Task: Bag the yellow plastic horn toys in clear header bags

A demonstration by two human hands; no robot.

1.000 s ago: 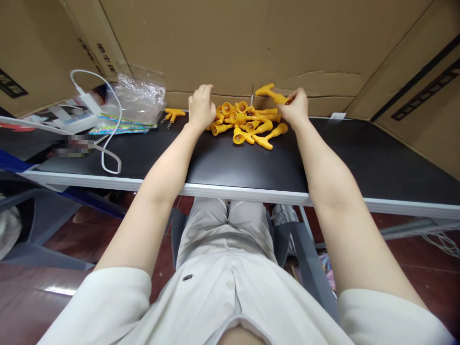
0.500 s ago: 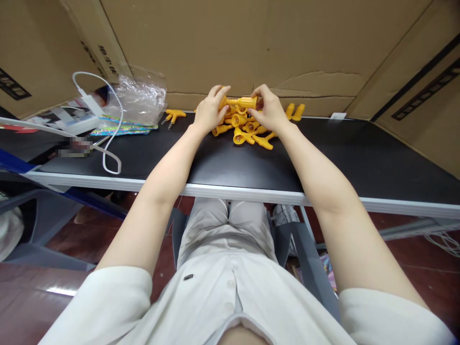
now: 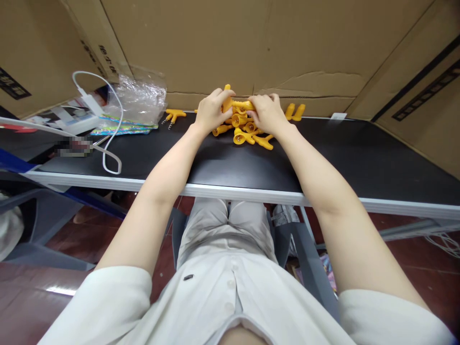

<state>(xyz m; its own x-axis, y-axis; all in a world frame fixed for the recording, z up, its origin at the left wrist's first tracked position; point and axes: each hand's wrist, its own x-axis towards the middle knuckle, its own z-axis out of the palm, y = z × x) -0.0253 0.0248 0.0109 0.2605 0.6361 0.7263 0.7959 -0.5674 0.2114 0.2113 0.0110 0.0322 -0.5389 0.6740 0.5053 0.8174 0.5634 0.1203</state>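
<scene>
Both hands meet over a pile of yellow plastic parts (image 3: 247, 134) at the back of the black table (image 3: 230, 167). My left hand (image 3: 210, 112) and my right hand (image 3: 266, 112) each grip one end of a ribbed yellow plastic piece (image 3: 241, 105) held just above the pile; fingers of both hands are closed round it. A finished yellow T-handled piece (image 3: 294, 111) lies to the right of my right hand, against the cardboard. Another T-handled piece (image 3: 174, 115) with small metal prongs lies to the left of my left hand.
Cardboard sheets (image 3: 251, 43) wall off the back and right of the table. At the left lie a crumpled clear plastic bag (image 3: 138, 98), a white charger with cable (image 3: 104, 143) and colourful packets (image 3: 118, 128). A white table edge (image 3: 233, 192) runs above my lap.
My right hand put a T-handled piece down at the right, then came left. Both hands lifted a ribbed yellow piece from the pile and now close tighter on it.
</scene>
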